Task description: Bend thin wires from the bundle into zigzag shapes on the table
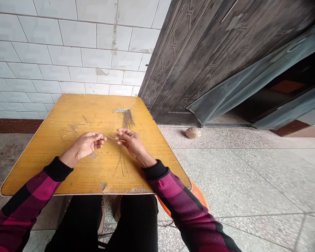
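At the near edge of the counter, the surface has a chipped patch. Just beyond it, a few thin, dark strands hang or lie below the right hand, their lower ends spread apart and loose. The fingers of that hand are closed in a pinch on a pale cord; whether they grip the dark strands too, I cannot tell. The left hand pinches the same cord between thumb and forefinger — a short tail drops below it — so the cord spans the gap between the hands in a slack curve. I see no finished knot there; this piece looks partway worked, its ends unsecured.

Past the left hand, a loose tangle of strands lies spread on the counter, seemingly not worked. Farther off, beyond the right hand, rests a fringed bundle — its silvery heads side by side, its dark tails together — which I take for pieces already done. Behind everything stands the tiled wall.
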Demonstrator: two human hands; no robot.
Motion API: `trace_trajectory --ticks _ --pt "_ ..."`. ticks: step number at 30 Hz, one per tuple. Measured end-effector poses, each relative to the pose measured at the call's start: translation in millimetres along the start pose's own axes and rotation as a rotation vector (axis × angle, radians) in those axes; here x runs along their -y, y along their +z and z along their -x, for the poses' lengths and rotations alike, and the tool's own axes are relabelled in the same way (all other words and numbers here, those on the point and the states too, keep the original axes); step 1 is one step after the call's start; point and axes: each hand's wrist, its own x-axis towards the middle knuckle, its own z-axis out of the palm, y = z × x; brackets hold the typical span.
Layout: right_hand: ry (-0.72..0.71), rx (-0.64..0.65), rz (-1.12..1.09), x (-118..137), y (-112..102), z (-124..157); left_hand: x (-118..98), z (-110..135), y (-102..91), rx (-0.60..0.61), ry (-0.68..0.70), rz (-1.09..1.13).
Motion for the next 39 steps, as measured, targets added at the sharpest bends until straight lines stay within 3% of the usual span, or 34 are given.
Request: trace_trajectory --ticks 3,5,7,10,19,27,32,39 --pt "-0.482 -0.179 0.49 3.3 2.8 7.5 1.3 0.0 2.4 -0.021 0.032 -0.011" --pt "-0.761 -0.156 0.779 5.4 7.4 13.5 2.9 0.8 6.0 -0.011 0.038 -0.019" --pt "-0.921 -0.045 0.977 4.7 12.3 16.8 4.8 2.3 10.1 0.015 0.024 -0.031" --pt "-1.011 0.081 1.176 -0.8 15.6 14.8 7.4 4.7 14.2 0.057 0.001 -0.032" --pt "-0.99 0.107 1.384 0.1 9.0 9.0 4.3 4.7 16.1 -0.033 0.006 0.156" --pt "-0.865 0.055 1.56 6.2 -7.1 8.2 -7.7 10.4 15.5 -0.077 0.088 0.238" --pt "-0.718 0.002 1.527 8.2 -23.1 4.4 -17.8 12.7 11.5 -0.173 0.143 0.284" --pt "-0.557 0.078 1.386 14.9 -31.5 1.8 -30.1 13.5 10.2 -0.279 0.11 0.301"
